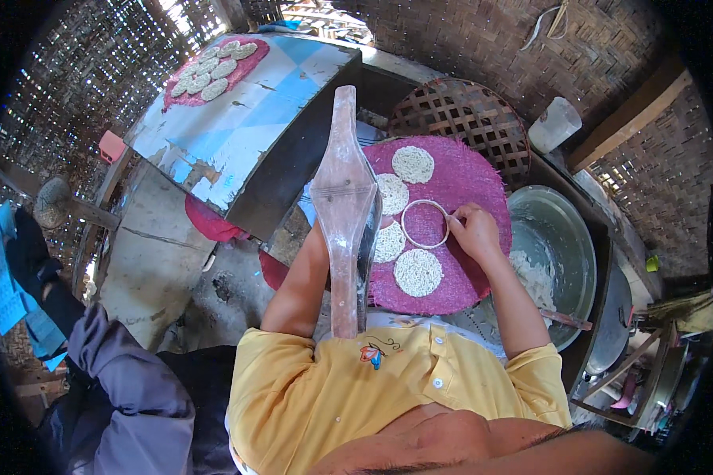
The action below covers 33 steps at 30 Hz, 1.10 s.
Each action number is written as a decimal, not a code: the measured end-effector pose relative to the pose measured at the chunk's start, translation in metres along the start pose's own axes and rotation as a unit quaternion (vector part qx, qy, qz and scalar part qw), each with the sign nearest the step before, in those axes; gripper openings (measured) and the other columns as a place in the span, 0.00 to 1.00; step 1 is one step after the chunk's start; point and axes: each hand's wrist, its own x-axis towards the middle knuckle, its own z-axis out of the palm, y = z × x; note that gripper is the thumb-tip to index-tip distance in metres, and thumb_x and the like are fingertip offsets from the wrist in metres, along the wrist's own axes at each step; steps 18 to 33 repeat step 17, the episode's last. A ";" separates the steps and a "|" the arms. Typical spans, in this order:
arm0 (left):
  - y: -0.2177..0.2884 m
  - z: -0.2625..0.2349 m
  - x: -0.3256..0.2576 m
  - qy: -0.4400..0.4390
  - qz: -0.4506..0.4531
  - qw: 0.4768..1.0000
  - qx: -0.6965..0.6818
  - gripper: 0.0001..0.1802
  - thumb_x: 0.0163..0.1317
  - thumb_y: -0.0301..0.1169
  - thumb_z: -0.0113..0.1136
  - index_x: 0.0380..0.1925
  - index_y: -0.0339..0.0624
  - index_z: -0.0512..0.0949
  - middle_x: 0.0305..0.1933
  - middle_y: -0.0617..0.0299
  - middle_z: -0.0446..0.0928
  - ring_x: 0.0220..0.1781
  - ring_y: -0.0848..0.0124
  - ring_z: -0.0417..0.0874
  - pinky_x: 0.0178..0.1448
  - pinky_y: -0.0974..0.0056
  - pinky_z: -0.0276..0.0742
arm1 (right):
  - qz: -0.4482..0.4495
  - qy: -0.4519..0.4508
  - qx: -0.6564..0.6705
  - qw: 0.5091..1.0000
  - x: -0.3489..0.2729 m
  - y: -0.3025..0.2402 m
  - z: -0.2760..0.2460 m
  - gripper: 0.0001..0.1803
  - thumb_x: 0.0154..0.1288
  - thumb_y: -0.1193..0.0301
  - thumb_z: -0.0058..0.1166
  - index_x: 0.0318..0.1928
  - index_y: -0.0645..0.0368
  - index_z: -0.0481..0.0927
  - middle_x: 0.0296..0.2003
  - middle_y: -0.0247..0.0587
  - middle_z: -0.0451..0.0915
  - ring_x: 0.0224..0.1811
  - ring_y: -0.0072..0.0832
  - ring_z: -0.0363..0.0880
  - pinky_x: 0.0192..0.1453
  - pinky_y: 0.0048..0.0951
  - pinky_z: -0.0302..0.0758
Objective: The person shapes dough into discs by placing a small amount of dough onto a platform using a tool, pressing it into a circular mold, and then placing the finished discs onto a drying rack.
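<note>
My right hand (475,230) pinches the right edge of a thin pale ring (405,229) between thumb and fingers. The ring is over a round purple woven mat (471,170); whether it touches the cloth I cannot tell. Several flat, round, grainy white cakes lie on the mat, one (418,272) just below the ring and another (413,165) at the far side. A long wooden board (345,198), wide in the middle and narrow at both ends, covers most of my left hand (386,221). Only a bit of its fingers shows, beside the left-hand cakes.
To the right stands a large grey-green basin (580,237) with a sticky white mass (533,279) and a wooden handle (566,319). A woven basket (459,119) and plastic container (554,124) are behind. More cakes lie on a blue-white table (269,99). Another person's sleeve (139,380) is left.
</note>
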 end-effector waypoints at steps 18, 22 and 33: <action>0.008 0.034 0.029 -0.082 0.131 0.938 0.311 0.28 0.40 0.36 0.63 0.45 0.42 0.71 0.43 0.42 0.73 0.51 0.55 0.73 0.64 0.52 0.56 | 0.021 -0.375 0.642 0.669 -0.061 -0.022 -0.041 0.33 0.65 0.46 0.27 0.56 0.61 0.61 0.44 0.43 0.72 0.42 0.28 0.73 0.46 0.25 0.70; 0.008 0.034 0.029 -0.082 0.131 0.938 0.311 0.28 0.40 0.36 0.63 0.45 0.42 0.71 0.43 0.42 0.73 0.51 0.55 0.73 0.64 0.52 0.56 | 0.021 -0.375 0.642 0.669 -0.061 -0.022 -0.041 0.33 0.65 0.46 0.27 0.56 0.61 0.61 0.44 0.43 0.72 0.42 0.28 0.73 0.46 0.25 0.70; 0.008 0.034 0.029 -0.082 0.131 0.938 0.311 0.28 0.40 0.36 0.63 0.45 0.42 0.71 0.43 0.42 0.73 0.51 0.55 0.73 0.64 0.52 0.56 | 0.021 -0.375 0.642 0.669 -0.061 -0.022 -0.041 0.33 0.65 0.46 0.27 0.56 0.61 0.61 0.44 0.43 0.72 0.42 0.28 0.73 0.46 0.25 0.70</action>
